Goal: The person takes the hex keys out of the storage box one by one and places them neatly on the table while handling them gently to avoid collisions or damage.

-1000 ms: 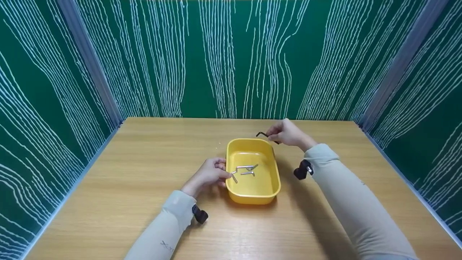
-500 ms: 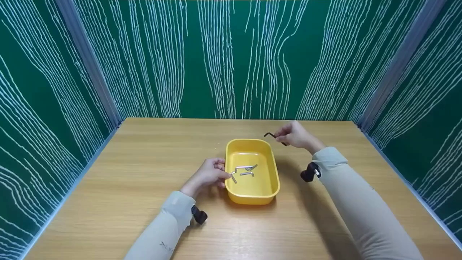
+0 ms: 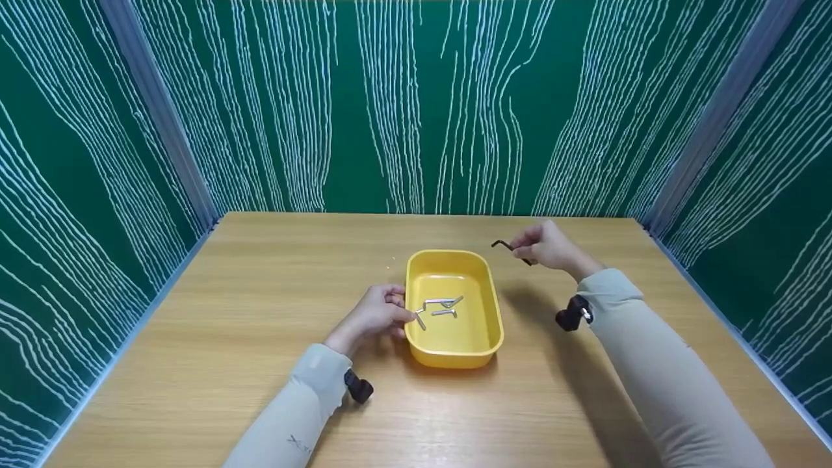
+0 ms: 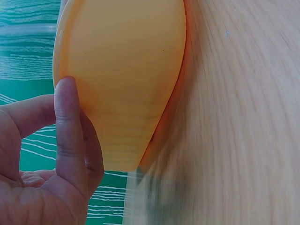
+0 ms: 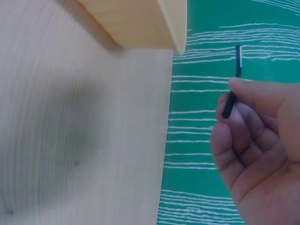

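Your right hand (image 3: 546,247) is raised over the counter (image 3: 292,273), thumb and fingers pinching one black hex key (image 3: 502,243) off the far right corner of the single yellow bin (image 3: 455,361). Your left hand (image 3: 377,311) grips that bin's left rim. Inside lie what look like four silver hex keys (image 3: 444,312), some overlapping; the bin's wall stands between them and your right hand. Green, white-lined panels (image 3: 351,130) rise behind.
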`<action>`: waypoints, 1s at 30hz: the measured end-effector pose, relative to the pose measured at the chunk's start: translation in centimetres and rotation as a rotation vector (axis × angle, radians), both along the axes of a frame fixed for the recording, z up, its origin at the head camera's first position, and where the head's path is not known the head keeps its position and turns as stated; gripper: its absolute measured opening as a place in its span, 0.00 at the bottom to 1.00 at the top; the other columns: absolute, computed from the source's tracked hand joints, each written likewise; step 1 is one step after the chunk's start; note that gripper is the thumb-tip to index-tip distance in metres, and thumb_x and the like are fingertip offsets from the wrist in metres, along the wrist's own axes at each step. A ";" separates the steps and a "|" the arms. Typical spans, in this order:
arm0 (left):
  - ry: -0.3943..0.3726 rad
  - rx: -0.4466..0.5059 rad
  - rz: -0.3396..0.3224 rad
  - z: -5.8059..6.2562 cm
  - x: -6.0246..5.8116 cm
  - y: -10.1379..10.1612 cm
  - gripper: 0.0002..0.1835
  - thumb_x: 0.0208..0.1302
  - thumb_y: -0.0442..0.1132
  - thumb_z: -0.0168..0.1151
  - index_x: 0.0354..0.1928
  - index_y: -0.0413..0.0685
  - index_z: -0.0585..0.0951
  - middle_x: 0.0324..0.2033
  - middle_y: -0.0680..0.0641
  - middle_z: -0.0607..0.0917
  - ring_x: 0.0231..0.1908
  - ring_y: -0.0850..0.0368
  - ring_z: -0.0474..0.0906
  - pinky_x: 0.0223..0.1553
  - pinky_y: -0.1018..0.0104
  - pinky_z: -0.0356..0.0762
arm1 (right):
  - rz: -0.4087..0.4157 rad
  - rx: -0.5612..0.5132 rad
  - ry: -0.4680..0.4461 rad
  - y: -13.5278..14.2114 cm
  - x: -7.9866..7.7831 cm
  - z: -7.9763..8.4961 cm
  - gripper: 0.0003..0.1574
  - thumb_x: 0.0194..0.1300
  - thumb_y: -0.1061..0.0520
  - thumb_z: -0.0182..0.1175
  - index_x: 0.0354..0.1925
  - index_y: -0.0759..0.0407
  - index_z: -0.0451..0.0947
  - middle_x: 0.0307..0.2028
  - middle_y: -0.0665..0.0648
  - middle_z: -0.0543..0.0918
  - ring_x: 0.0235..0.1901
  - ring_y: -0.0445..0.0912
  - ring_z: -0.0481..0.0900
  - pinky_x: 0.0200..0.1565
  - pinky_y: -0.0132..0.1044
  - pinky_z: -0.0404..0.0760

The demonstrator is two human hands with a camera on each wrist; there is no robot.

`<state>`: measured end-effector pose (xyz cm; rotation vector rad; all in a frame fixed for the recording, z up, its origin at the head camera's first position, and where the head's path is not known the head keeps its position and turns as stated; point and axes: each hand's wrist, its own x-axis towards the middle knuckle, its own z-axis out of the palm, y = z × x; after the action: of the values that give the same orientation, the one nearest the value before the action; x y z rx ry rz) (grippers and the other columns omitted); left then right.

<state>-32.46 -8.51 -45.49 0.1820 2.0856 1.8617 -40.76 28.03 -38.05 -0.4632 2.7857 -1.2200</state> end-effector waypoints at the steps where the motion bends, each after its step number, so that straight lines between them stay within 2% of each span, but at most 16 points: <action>1: 0.001 0.001 0.000 0.0 0.0 0.0 0.34 0.61 0.21 0.70 0.70 0.27 0.72 0.34 0.51 0.76 0.27 0.60 0.80 0.23 0.74 0.88 | -0.002 0.001 -0.003 0.2 0.0 0.0 0.07 0.72 0.69 0.65 0.46 0.72 0.87 0.34 0.54 0.88 0.31 0.43 0.79 0.33 0.26 0.84; 9: 0.002 -0.007 0.011 -0.1 0.0 0.0 0.35 0.61 0.21 0.70 0.71 0.28 0.72 0.36 0.50 0.76 0.28 0.59 0.80 0.23 0.74 0.89 | -0.040 0.026 -0.046 1.8 0.4 -0.3 0.09 0.74 0.66 0.65 0.49 0.71 0.85 0.36 0.55 0.87 0.32 0.43 0.79 0.33 0.27 0.84; 19: -0.002 -0.002 0.015 0.0 0.1 -0.1 0.35 0.62 0.22 0.70 0.72 0.27 0.72 0.38 0.48 0.76 0.27 0.60 0.80 0.23 0.75 0.87 | -0.079 0.047 -0.045 3.5 0.9 -0.4 0.13 0.73 0.66 0.66 0.52 0.74 0.84 0.36 0.52 0.87 0.33 0.42 0.80 0.33 0.27 0.83; 30: -0.009 -0.008 0.024 -0.1 0.0 0.1 0.35 0.61 0.21 0.71 0.72 0.28 0.72 0.40 0.46 0.78 0.30 0.58 0.81 0.25 0.74 0.89 | -0.087 0.046 -0.049 5.5 1.4 -1.0 0.12 0.74 0.65 0.66 0.52 0.73 0.85 0.38 0.55 0.88 0.33 0.43 0.80 0.33 0.28 0.84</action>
<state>-32.43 -8.44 -45.55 0.1472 2.0974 1.8644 -39.37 33.54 -39.08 -0.3081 2.8124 -1.1643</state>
